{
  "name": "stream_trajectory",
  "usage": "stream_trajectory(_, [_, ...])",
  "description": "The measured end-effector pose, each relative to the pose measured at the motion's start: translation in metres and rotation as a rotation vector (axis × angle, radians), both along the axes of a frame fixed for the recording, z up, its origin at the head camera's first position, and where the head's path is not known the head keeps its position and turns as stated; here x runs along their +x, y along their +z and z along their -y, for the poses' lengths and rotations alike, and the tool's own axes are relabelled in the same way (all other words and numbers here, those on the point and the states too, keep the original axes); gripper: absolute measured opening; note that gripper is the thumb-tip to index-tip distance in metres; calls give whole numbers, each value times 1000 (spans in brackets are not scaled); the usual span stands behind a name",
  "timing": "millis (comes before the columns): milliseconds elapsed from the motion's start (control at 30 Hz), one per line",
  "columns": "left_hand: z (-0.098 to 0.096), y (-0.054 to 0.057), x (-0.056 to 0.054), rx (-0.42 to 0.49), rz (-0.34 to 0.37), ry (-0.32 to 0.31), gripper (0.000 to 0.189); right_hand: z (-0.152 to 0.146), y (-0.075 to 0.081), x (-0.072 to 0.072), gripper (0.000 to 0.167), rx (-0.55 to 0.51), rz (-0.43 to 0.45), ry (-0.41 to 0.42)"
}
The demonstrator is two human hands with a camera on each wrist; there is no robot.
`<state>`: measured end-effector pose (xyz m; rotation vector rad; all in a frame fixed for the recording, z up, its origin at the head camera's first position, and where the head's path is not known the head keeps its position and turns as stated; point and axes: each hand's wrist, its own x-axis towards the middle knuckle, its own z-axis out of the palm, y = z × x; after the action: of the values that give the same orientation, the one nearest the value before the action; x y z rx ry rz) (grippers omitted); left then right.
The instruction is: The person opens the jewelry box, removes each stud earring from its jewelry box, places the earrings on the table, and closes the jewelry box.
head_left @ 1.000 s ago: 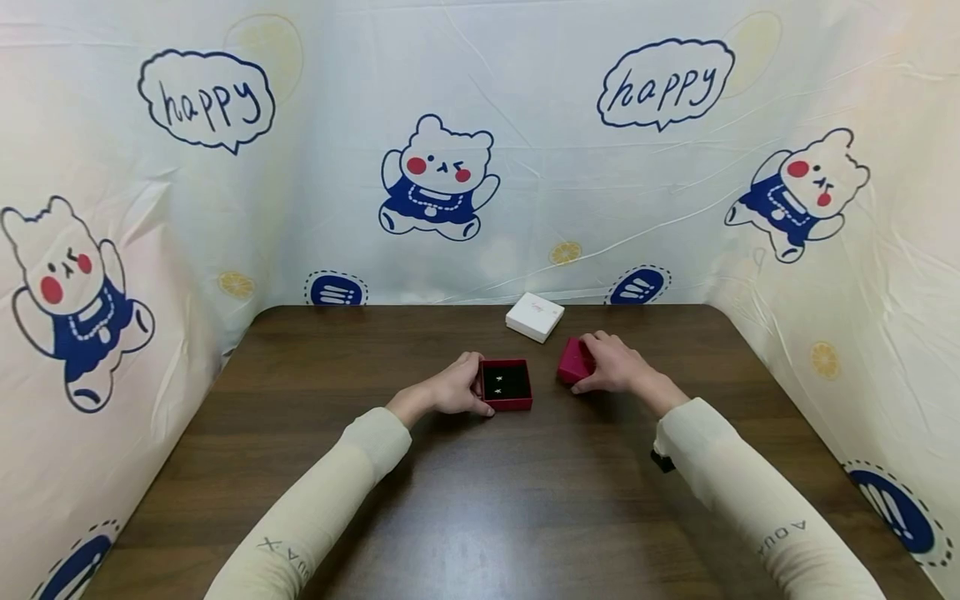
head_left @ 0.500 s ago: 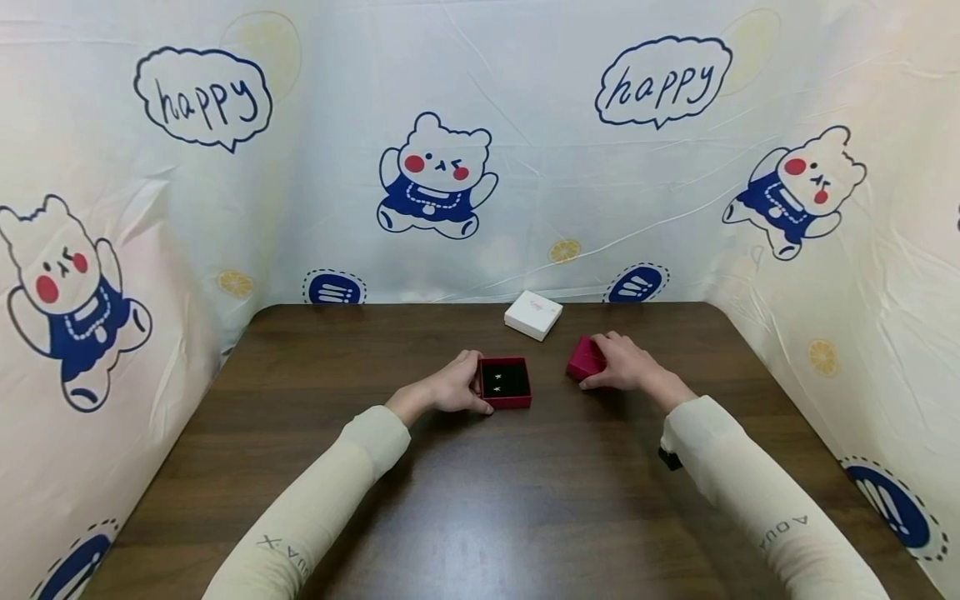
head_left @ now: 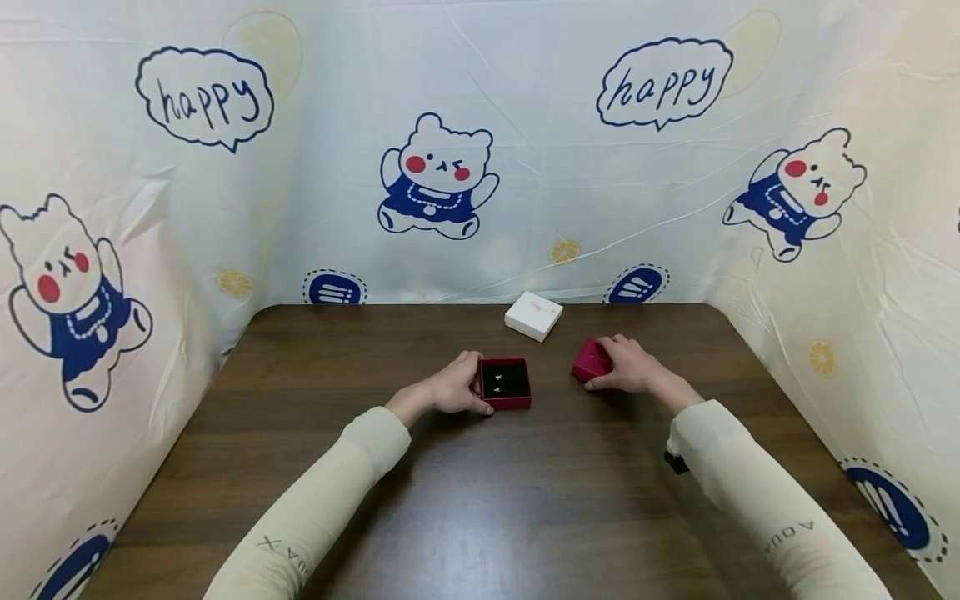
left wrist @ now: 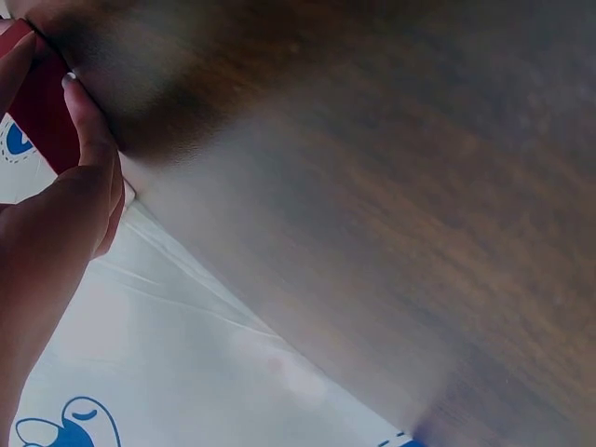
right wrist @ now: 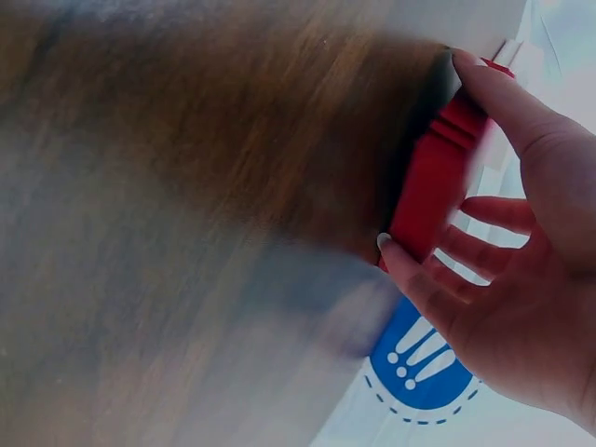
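Note:
An uncovered red jewelry box (head_left: pixel 517 402) lies on the table, lined in black, with a pair of small star-shaped earrings (head_left: pixel 498 383) on the lining. My left hand (head_left: pixel 454 385) grips the box by its left side, thumb at the near corner. To the right, my right hand (head_left: pixel 630 365) holds the red box lid (head_left: pixel 591 361), fingers on the far edge and thumb on the near one. In the right wrist view the lid (right wrist: pixel 433 177) sits low at the tabletop between thumb and fingertips. The left wrist view shows fingers on the red box wall (left wrist: pixel 47 102).
Behind the two red pieces, a white square box (head_left: pixel 534 316) sits near the back edge of the dark wooden table (head_left: pixel 465 492). A printed cloth (head_left: pixel 540 167) hangs around the table's back and sides.
My right hand has moved to the right with the lid, widening the distance from the jewelry box. The left hand and the box have stayed in place.

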<state>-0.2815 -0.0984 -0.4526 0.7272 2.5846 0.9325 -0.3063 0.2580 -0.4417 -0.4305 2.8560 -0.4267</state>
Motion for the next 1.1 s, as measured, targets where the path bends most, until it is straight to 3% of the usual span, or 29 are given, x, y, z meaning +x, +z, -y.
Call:
stream_trajectory(267, [0,2,2,16,-6,-1,68,0,1,3,90,-6,1,-1])
stream_trajectory(533, [0,0,1,17,-2,-2,70,4,6,4,90,60,5,20])
stream_trajectory(867, [0,1,2,1,-1,15,71,12,19,9,70,121,-42,45])
stream_trajectory(1100, [-1,3,4,10,-3,11,71,24,20,12,62,73,-23,85])
